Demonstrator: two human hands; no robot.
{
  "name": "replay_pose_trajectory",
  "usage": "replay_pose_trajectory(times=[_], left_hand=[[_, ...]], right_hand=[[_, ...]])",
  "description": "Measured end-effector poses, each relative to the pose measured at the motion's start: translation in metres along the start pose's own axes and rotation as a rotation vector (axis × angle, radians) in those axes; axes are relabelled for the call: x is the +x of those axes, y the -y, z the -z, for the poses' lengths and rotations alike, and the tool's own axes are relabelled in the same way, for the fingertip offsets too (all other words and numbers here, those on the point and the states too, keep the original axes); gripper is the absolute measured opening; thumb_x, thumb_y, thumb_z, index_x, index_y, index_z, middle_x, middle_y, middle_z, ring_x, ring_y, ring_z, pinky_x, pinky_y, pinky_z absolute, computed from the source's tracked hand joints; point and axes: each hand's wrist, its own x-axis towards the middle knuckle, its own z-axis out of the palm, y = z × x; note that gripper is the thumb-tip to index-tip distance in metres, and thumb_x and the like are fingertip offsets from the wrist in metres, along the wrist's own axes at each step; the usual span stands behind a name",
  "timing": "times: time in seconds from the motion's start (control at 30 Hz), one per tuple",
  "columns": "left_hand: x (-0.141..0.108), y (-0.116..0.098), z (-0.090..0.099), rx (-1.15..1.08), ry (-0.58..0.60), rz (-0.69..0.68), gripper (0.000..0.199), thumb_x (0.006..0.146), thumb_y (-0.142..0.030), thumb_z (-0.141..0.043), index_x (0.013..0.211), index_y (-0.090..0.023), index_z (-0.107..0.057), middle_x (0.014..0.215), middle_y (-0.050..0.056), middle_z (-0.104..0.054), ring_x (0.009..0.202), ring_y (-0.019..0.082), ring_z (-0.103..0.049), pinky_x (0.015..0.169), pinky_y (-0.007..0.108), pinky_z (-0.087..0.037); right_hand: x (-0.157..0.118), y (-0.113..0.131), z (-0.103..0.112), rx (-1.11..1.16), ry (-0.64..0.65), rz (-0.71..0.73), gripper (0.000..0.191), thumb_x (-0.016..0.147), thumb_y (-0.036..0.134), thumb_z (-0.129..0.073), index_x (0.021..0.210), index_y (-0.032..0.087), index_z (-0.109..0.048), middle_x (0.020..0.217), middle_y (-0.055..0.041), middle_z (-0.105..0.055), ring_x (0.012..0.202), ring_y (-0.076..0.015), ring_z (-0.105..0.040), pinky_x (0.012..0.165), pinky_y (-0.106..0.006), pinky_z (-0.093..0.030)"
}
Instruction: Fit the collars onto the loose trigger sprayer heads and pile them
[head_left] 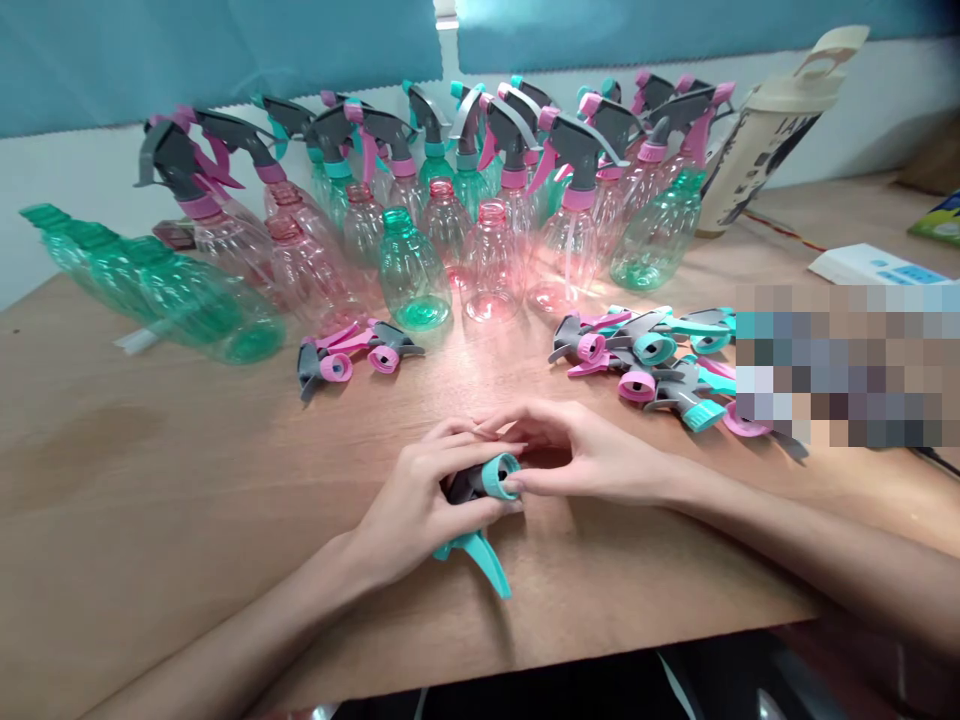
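Observation:
My left hand (420, 500) is wrapped round a grey and teal spray head (474, 483) just above the table's front part. The teal collar faces right, its opening showing, and the teal trigger points down toward the table edge. My right hand (577, 455) touches the collar's rim with its thumb, while its fingers arch over and meet the left fingertips. Beyond the hands lie two loose pink and grey spray heads (337, 366). A pile of pink and teal spray heads (637, 385) lies to the right.
Several bottles with spray heads stand at the back. Open bottles, including a green one (415, 280) and a pink one (491, 270), stand before them. Green bottles (202, 310) lean at the left. A cream tumbler (765, 140) and a white box (877, 268) are at the right.

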Motion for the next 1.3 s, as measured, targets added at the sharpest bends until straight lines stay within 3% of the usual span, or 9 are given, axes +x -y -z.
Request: replay_pose_trajectory(times=[0.3,0.57,0.73,1.03,1.3], left_hand=[[0.002,-0.001,-0.001,-0.021,-0.034,-0.011,0.038,0.073,-0.02,-0.076,0.11,-0.025,-0.068,0.102,0.002,-0.07,0.103,0.02,-0.055,0.091,0.034,-0.043],[-0.001,-0.005,-0.005,0.103,-0.07,-0.148,0.032,0.076,-0.019,-0.073,0.108,-0.019,-0.068,0.112,0.007,-0.066,0.108,0.022,-0.056,0.093,0.035,-0.046],[-0.001,-0.005,-0.006,0.122,-0.106,-0.23,0.03,0.08,-0.023,-0.069,0.11,-0.02,-0.066,0.105,0.006,-0.069,0.107,0.023,-0.059,0.094,0.038,-0.048],[-0.002,-0.006,-0.006,0.166,-0.162,-0.306,0.026,0.083,-0.02,-0.064,0.109,-0.018,-0.065,0.106,0.008,-0.07,0.109,0.023,-0.059,0.093,0.039,-0.05],[0.0,-0.006,-0.005,0.243,-0.142,-0.316,0.026,0.082,-0.02,-0.067,0.108,-0.017,-0.065,0.104,0.006,-0.071,0.107,0.022,-0.058,0.095,0.038,-0.048]], right_hand=[[0.0,-0.001,-0.015,0.078,-0.17,-0.078,0.03,0.084,0.019,-0.061,0.111,0.018,-0.05,0.111,-0.0054,-0.057,0.106,-0.0178,-0.057,0.09,-0.034,-0.046],[0.001,0.001,-0.005,0.278,0.017,-0.14,0.055,0.074,0.004,-0.064,0.122,0.022,-0.043,0.115,-0.0029,-0.053,0.098,-0.0119,-0.055,0.082,-0.027,-0.047],[-0.001,0.002,-0.009,0.209,-0.014,-0.109,0.054,0.073,0.005,-0.064,0.12,0.023,-0.042,0.111,-0.0021,-0.053,0.097,-0.0125,-0.055,0.081,-0.027,-0.048],[-0.004,0.009,-0.023,-0.112,-0.209,0.004,0.042,0.078,0.013,-0.058,0.116,0.021,-0.042,0.116,-0.0063,-0.051,0.107,-0.019,-0.055,0.085,-0.034,-0.05],[-0.004,0.018,-0.023,-0.147,-0.163,0.035,0.047,0.074,0.007,-0.053,0.117,0.021,-0.037,0.114,-0.0068,-0.051,0.112,-0.0204,-0.053,0.086,-0.035,-0.051]])
